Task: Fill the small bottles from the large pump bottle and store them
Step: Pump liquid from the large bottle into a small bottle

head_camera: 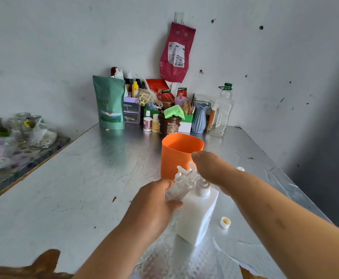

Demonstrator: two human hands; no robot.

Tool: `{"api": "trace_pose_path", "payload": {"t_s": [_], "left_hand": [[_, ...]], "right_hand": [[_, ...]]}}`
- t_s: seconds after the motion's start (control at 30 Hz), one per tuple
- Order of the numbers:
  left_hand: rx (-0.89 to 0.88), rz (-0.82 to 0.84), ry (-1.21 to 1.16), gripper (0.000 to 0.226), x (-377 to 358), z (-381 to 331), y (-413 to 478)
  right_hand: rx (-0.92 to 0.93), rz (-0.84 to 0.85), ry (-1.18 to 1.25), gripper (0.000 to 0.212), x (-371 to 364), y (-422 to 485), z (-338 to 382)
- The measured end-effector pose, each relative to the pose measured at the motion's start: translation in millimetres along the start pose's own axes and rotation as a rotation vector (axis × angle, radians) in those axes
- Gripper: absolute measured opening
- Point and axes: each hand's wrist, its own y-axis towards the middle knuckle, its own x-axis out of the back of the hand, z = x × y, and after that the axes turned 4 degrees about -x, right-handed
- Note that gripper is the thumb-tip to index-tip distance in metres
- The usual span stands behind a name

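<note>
The foil-covered table fills most of the view and meets a pale wall at the far corner, where a cluster of packets, jars and bottles stands. Nearer the person, at mid-table, an orange cup stands upright with its mouth open. Directly in front of it stands the large pump bottle, white, upright, its base on the foil. The right hand lies over the pump head from the right, palm down; its fingers are hidden beneath the hand, so their grip cannot be told. The left hand is wrapped around a small clear bottle, fingers curled about its body, holding it tilted with its neck up against the pump nozzle (motion blur hides the exact contact). To the right of the pump bottle, apart from it, a small white cap lies on the table with its opening upward. A second white cap sits farther back, just beyond the right wrist.
</note>
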Motion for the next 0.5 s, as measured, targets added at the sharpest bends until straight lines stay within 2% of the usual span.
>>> {"api": "trace_pose_path", "payload": {"t_s": [0.23, 0.37, 0.5], "left_hand": [[-0.006, 0.01, -0.02, 0.017, -4.7, 4.7, 4.7], [0.0, 0.018, -0.027, 0.022, -6.6, 5.2, 2.7], [-0.001, 0.004, -0.019, 0.019, -3.3, 2.9, 0.9]], "right_hand": [[0.015, 0.062, -0.04, 0.027, -5.5, 2.9, -3.6], [-0.007, 0.022, -0.033, 0.036, -8.6, -1.4, -2.8], [-0.012, -0.005, 0.09, 0.013, -3.7, -2.8, -1.5]]}}
